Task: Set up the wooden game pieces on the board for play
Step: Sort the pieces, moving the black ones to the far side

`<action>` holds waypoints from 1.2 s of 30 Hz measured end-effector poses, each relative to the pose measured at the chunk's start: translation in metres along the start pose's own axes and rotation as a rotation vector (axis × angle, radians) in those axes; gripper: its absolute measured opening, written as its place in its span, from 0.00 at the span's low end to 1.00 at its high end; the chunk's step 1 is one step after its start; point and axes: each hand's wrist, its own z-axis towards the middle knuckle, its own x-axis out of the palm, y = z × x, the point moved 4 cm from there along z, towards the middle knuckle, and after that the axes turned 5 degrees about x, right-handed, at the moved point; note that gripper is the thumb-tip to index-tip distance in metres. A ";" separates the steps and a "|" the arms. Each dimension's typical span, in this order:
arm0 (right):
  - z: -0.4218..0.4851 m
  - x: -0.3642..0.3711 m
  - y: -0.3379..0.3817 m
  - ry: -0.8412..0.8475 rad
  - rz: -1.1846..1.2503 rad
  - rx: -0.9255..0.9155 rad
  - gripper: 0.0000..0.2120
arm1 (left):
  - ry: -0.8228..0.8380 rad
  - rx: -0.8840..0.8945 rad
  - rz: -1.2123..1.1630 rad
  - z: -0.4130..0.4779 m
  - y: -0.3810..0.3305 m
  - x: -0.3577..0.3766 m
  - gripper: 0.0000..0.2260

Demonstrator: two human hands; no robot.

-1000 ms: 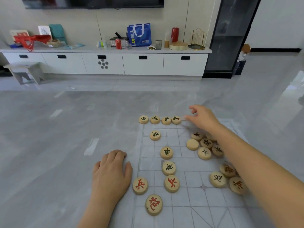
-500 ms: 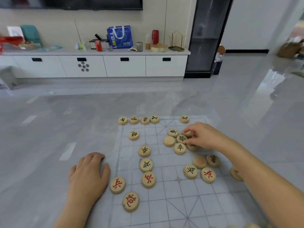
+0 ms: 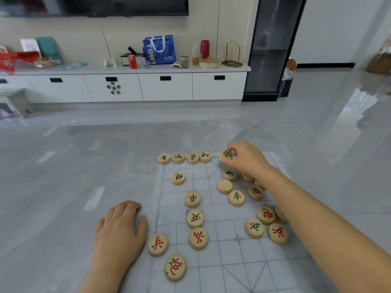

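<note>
I am watching the right hand (image 3: 246, 160) pinching a black-lettered wooden piece (image 3: 226, 155) between thumb and fingertips at the far edge of the board (image 3: 232, 261). It is sitting just right of the row of four pieces (image 3: 193, 158) lined along that edge. I am judging that it is being brought there to extend the back rank, since the marked diagonals are meeting near that spot. I cannot tell whether it is touching the board yet. The left hand (image 3: 121, 227) is lying flat on the floor with relaxed fingers, holding nothing, just beside the board's left edge. I am reading that as propping the body for the long reach. The loose cluster (image 3: 236, 198) in the middle right is lying off the grid points, and one blank-faced piece (image 3: 224, 186) is showing no lettering, so those are probably waiting to be sorted. The red piece (image 3: 158, 244) on the near left is sitting on the board's left edge, probably already in place, so I am judging the setup partly done.
</note>
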 end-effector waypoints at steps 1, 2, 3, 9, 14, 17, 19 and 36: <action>0.008 0.007 0.004 -0.002 -0.015 0.013 0.14 | 0.003 -0.002 -0.003 0.000 0.000 -0.001 0.14; 0.015 0.013 0.008 -0.016 -0.035 0.025 0.12 | 0.008 -0.006 -0.006 0.000 -0.001 -0.001 0.14; 0.021 0.019 0.010 -0.031 -0.057 0.035 0.10 | 0.013 -0.010 -0.009 0.000 -0.001 -0.001 0.15; 0.036 0.033 0.012 0.015 -0.038 0.062 0.09 | -0.014 -0.001 -0.019 0.001 -0.001 -0.001 0.14; 0.035 0.030 0.002 0.024 0.045 0.068 0.11 | -0.021 0.011 -0.014 0.001 0.000 -0.001 0.15; 0.028 0.022 -0.013 -0.024 0.110 0.066 0.13 | -0.014 0.007 -0.013 0.001 -0.001 -0.001 0.15; 0.020 0.014 -0.027 -0.043 0.120 0.070 0.13 | -0.009 -0.002 -0.017 0.001 -0.001 -0.001 0.14; -0.053 -0.009 -0.035 0.127 -0.030 -0.063 0.11 | -0.016 -0.017 0.008 0.002 -0.001 0.000 0.13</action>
